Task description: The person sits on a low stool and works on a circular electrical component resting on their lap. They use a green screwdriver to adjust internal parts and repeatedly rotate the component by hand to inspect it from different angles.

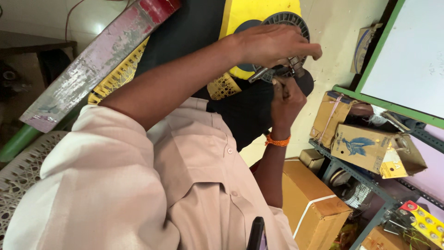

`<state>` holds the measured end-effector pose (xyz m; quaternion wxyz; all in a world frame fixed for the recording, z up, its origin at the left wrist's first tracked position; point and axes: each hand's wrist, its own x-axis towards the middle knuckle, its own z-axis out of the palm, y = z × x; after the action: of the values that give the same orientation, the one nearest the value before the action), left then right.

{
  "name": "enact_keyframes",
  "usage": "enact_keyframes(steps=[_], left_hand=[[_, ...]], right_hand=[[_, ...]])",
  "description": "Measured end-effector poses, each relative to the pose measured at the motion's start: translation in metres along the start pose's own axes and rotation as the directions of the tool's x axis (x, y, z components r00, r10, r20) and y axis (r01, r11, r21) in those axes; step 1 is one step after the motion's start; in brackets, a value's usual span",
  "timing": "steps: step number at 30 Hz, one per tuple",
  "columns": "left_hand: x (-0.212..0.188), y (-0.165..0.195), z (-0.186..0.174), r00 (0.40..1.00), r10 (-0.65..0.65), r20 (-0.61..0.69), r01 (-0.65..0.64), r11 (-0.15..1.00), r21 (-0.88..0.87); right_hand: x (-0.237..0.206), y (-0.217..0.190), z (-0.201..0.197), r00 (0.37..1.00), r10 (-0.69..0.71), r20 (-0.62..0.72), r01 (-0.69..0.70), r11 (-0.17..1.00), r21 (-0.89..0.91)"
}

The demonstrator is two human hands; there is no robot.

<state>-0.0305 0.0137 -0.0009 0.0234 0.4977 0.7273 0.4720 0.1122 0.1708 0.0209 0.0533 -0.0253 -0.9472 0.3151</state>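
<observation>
The yellow appliance housing [259, 11] with its round grey slotted grille [296, 23] lies ahead of the person, partly over black fabric; it looks like rigid moulded plastic, light enough to steady with a palm, though the thin grille ribs probably crack if levered, so the solid rim seems the safer hold. The left hand [270, 44] arches over the grille, fingers curled down on a small metal tool [277, 71] at its edge; the right hand [286, 99], with an orange thread at the wrist, is clenched just beneath, gripping the same tool; that metal looks stiff, slim and likely slippery.
</observation>
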Motion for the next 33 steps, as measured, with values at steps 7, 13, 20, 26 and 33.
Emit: enact_keyframes(steps=[7, 13, 20, 26, 33], left_hand=[[-0.03, 0.014, 0.002, 0.944, 0.311, -0.113, -0.21, 0.826, 0.523], [-0.058, 0.006, 0.026, 0.929, 0.36, -0.087, -0.212, 0.711, 0.67], [-0.066, 0.021, 0.065, 0.843, -0.37, -0.391, 0.264, 0.917, -0.299], [-0.047, 0.044, 0.09, 0.57, -0.728, -0.38, 0.241, 0.59, -0.77], [-0.048, 0.046, 0.089, 0.49, -0.859, -0.145, 0.172, 0.259, -0.951]], right_hand=[[-0.015, -0.013, -0.003, 0.998, 0.054, -0.035, -0.049, 0.99, 0.13], [-0.019, -0.031, -0.036, 0.998, -0.027, 0.052, 0.021, 0.994, 0.108], [0.029, -0.023, -0.061, 0.997, -0.074, -0.001, 0.074, 0.996, -0.044], [0.076, -0.017, -0.05, 0.99, 0.084, 0.112, -0.104, 0.976, 0.189], [0.088, -0.003, -0.045, 0.945, 0.153, 0.29, -0.277, 0.846, 0.457]])
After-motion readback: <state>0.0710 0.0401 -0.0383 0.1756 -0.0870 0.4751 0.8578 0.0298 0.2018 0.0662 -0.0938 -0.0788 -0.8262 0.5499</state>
